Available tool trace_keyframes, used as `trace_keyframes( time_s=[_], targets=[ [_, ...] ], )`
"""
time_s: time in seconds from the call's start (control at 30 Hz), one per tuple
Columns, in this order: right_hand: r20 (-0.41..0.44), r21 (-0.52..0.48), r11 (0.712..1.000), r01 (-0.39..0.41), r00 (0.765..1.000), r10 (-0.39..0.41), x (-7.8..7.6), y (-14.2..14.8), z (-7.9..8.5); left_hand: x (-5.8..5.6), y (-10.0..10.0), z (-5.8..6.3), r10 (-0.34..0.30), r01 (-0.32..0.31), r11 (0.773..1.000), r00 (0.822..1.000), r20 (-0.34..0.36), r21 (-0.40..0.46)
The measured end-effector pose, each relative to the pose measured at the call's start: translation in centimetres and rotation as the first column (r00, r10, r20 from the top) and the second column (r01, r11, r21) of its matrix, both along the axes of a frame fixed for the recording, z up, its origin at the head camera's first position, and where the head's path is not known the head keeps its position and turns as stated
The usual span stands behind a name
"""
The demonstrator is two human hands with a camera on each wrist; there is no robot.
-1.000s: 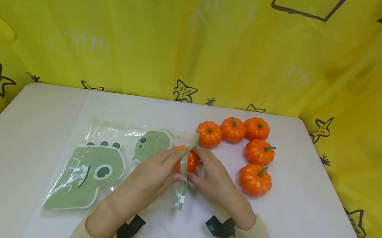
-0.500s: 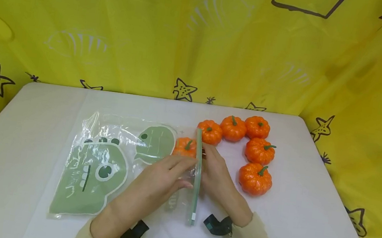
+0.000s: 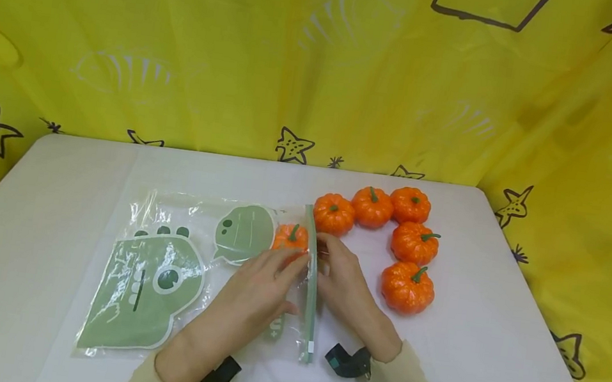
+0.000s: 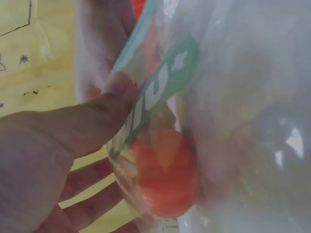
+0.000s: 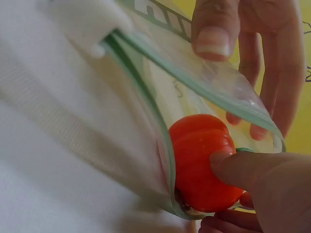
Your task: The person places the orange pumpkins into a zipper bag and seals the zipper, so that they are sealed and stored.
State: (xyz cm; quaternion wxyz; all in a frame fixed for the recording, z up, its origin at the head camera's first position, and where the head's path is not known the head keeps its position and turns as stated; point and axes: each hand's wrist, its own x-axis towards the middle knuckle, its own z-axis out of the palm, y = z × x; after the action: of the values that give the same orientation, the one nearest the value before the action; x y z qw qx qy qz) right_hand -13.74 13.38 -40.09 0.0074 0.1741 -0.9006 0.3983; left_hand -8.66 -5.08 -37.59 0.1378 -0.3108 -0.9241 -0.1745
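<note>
A clear zip bag (image 3: 139, 288) with green dinosaur prints lies flat, its green-edged mouth facing right. Just inside the mouth sits a small orange toy pumpkin (image 3: 291, 238) with a green stem. My left hand (image 3: 255, 284) holds the bag near the mouth, thumb on one side and fingers behind, as the left wrist view shows. My right hand (image 3: 348, 290) reaches to the opening. In the right wrist view its thumb (image 5: 233, 167) presses the pumpkin (image 5: 199, 155), with fingers beneath it, while the zip edges gape apart.
Several more orange pumpkins (image 3: 408, 288) stand in a bent row along the back and right of the bag, on the white table (image 3: 495, 345). The nearest one overlaps the bag's far corner in the head view. A yellow patterned curtain (image 3: 231, 52) rises behind.
The pumpkin has passed from the zip edge to inside the bag. The bag's mouth has straightened and lies a little further right than one second ago.
</note>
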Motion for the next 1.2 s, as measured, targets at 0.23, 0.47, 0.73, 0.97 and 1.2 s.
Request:
trace_keyframes(
  time_s=[0.23, 0.47, 0.73, 0.97, 1.2],
  targets=[
    [0.018, -0.01, 1.0, 0.004, 1.0, -0.004, -0.1, 0.1, -0.1, -0.3, 0.0, -0.5, 0.028, -0.029, 1.0, 0.999, -0.045, -0.009],
    [0.05, -0.037, 0.999, 0.006, 0.999, -0.005, -0.1, 0.1, -0.1, -0.5, -0.2, -0.6, -0.005, 0.006, 1.0, 0.998, -0.058, 0.029],
    [0.106, -0.019, 1.0, -0.009, 0.994, 0.011, -0.2, 0.7, 0.3, 0.0, 0.2, -0.6, -0.056, 0.052, 0.996, 0.997, -0.059, -0.075],
    [0.046, 0.016, 0.998, -0.059, 0.997, 0.059, -0.3, 1.2, 0.5, -0.2, 0.3, -1.1, -0.073, 0.059, 0.994, 0.984, -0.16, -0.095],
    [0.007, 0.009, 0.994, -0.108, 0.994, 0.108, -0.3, 1.3, 0.4, -0.3, 0.1, -1.1, -0.072, 0.058, 0.993, 0.989, -0.132, -0.106]
  ],
)
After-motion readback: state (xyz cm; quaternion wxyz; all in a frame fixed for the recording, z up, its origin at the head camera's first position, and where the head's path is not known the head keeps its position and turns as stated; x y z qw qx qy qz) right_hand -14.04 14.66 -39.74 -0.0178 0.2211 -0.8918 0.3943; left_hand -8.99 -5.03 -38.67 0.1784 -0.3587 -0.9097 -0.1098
